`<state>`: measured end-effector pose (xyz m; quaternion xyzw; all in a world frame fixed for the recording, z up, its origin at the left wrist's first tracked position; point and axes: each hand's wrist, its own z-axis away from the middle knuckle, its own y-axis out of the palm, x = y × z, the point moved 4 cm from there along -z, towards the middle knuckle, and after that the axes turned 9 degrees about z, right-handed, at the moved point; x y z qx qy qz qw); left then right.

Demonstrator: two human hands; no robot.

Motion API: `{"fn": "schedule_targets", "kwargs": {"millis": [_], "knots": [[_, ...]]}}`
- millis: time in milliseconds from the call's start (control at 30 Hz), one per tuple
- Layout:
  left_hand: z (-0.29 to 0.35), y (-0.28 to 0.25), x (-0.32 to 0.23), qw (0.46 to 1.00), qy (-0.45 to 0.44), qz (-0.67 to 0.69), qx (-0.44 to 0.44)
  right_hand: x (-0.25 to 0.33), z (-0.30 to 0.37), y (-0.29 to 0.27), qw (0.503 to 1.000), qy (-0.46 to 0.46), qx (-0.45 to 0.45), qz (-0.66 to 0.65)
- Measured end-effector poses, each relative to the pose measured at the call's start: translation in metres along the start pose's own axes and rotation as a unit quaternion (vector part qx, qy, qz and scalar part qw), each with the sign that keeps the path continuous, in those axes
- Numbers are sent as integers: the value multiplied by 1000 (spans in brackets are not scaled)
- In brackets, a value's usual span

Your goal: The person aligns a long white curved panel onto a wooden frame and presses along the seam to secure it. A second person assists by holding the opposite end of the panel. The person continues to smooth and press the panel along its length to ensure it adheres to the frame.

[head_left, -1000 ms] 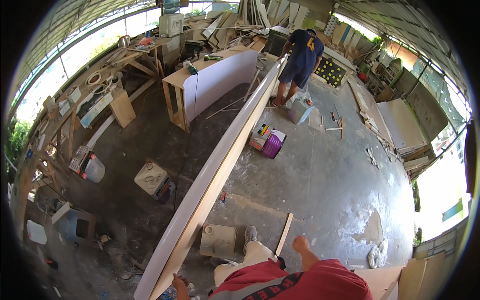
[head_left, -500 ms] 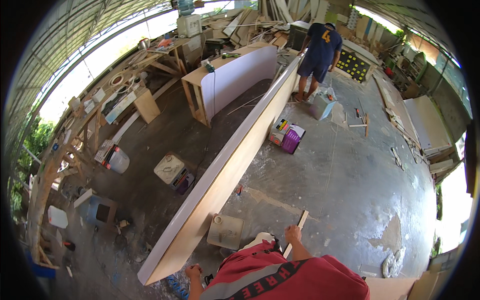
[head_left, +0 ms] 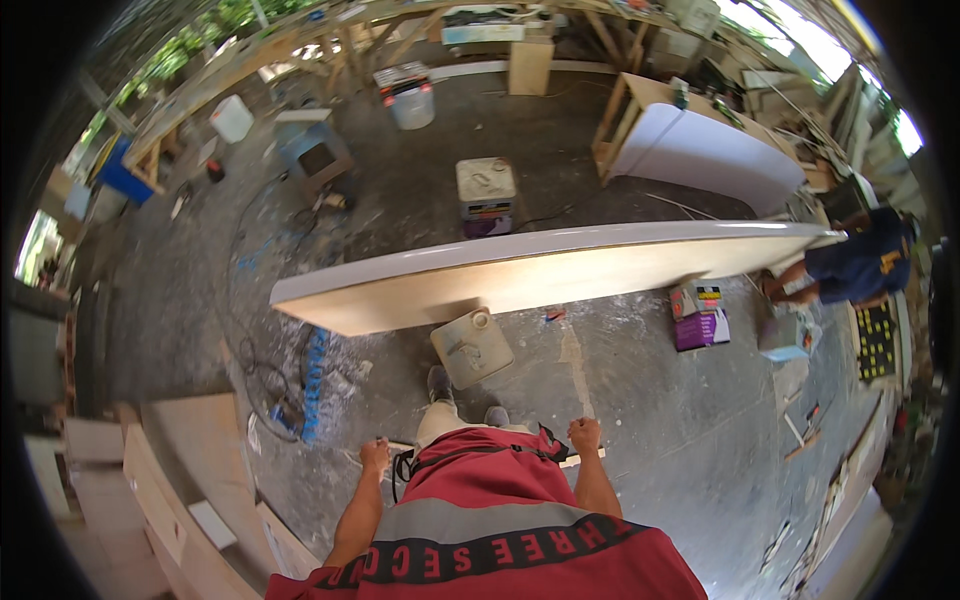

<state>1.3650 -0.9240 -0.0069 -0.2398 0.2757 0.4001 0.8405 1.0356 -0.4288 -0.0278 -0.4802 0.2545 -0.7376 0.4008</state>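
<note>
Both fists closed at the hips above a wooden strip.

The left hand [head_left: 375,455] and right hand [head_left: 584,434] were curled shut, holding nothing I could make out. A thin wooden strip [head_left: 588,458] lay just beneath them; farther off lay a jerrycan [head_left: 471,346] and a long board [head_left: 540,275].

The wooden strip [head_left: 590,458] is mostly hidden behind the red shirt [head_left: 480,500]. At three o'clock, the other person [head_left: 850,268] is bent over, head hidden. Small floor tools are too small to tell.
</note>
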Motion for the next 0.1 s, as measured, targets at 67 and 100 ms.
{"fn": "schedule_targets", "kwargs": {"millis": [67,100], "knots": [[55,-19,37,996,-35,-62,-48,-9,4,25,998,24,54,12],[74,-36,46,995,-40,-55,-74,-5,10,38,996,36,81,-3]]}}
